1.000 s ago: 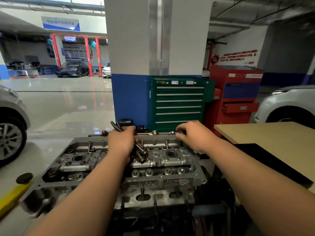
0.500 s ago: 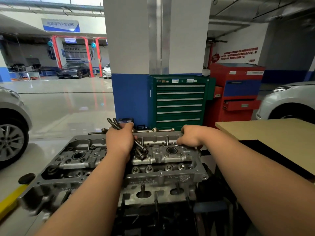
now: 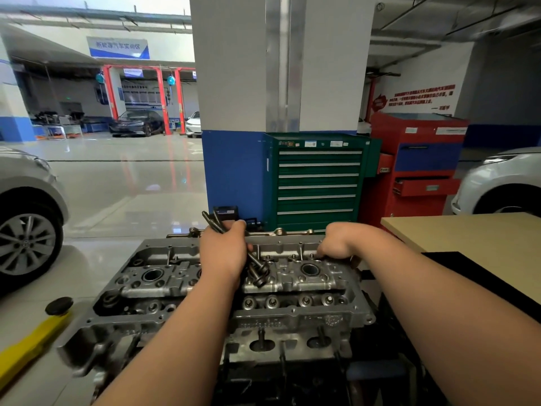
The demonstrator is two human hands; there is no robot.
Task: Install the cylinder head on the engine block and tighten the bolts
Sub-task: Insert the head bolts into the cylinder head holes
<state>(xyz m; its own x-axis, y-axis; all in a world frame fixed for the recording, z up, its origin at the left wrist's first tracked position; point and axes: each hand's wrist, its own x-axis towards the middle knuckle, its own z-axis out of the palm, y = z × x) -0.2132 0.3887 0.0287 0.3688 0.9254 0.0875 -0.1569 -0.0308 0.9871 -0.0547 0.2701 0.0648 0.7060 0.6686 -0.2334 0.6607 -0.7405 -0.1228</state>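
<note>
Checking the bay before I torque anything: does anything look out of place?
One thing: a drawer of the red cabinet stands ajar. Nothing on the head looks askew or damaged; the left hand grips a bundle of bolts over it.

1. Light is bright and even over the middle of the garage. It is brightest at the open far left, while the ceiling (image 3: 439,33) at upper right is dim.
2. The glossy floor (image 3: 123,183) carries pale glare and red streaks mirrored from the posts (image 3: 160,101).
3. A metal strip on the pillar (image 3: 282,63) shines as a washed-out vertical band.
4. The centre is sharpest: the cylinder head (image 3: 292,288) shows crisp edges and small glints, as do the bolts (image 3: 257,268) gripped in the left hand (image 3: 224,253).
5. Soft shadow lies on the head beneath that hand; below the head, detail sinks into black.
6. Wide-angle bending bows the edges, and the corners smear, most at the pipes (image 3: 483,22) and the yellow bar (image 3: 26,347).
</note>
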